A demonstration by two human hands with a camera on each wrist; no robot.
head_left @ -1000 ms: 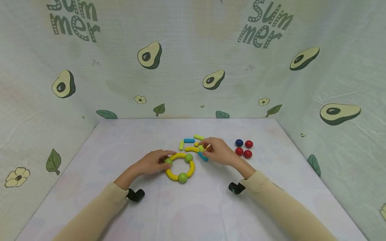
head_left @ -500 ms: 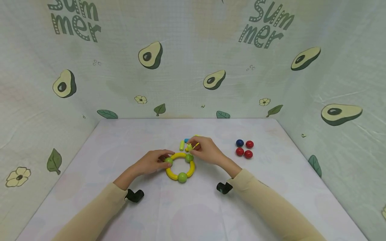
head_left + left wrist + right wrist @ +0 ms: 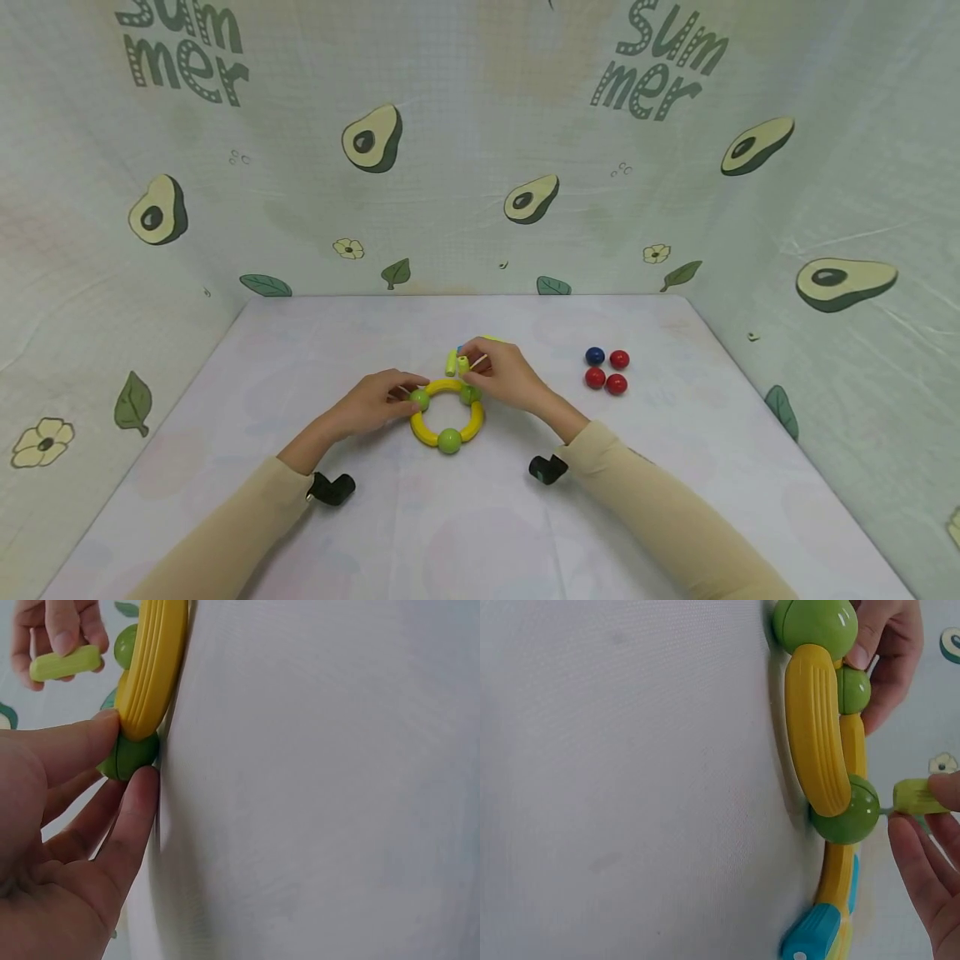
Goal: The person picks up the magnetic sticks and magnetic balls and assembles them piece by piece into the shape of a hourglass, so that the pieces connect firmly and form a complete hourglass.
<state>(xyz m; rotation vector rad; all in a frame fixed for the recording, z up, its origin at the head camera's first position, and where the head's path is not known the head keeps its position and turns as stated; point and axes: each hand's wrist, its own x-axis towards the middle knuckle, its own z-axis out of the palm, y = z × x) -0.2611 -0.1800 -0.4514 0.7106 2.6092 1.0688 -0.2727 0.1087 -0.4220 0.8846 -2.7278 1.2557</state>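
Pale cloth point(image 3: 450, 75) printed with avocados and leaves hangs behind and beside a whitish table top point(image 3: 360, 533). On it lies a ring point(image 3: 474, 423) of curved, ribbed yellow pieces joined by glossy green balls, plastic by the look of it. The left hand point(image 3: 378, 402), fingers partly bent, pinches the left green ball point(image 3: 419, 401) between thumb and fingertips. The right hand point(image 3: 504, 373) pinches a short yellow-green rod point(image 3: 463, 365) just above the upper-right green ball point(image 3: 470, 394); whether rod and ball touch, I cannot quite tell from these angles.

A slanted push with the rod could, I judge, roll that ball aside or part a joint, since the left hand steadies only the opposite side. A loose pinch might let the rod twist or drop. The right knuckles could nudge the loose yellow-green rod point(image 3: 451, 362) or the partly hidden blue piece point(image 3: 460, 349) nearby.

No tray or box shows: three red balls point(image 3: 617, 384) and one dark blue ball point(image 3: 595, 357) sit directly on the table top, uncontained, so a bump could set them rolling.
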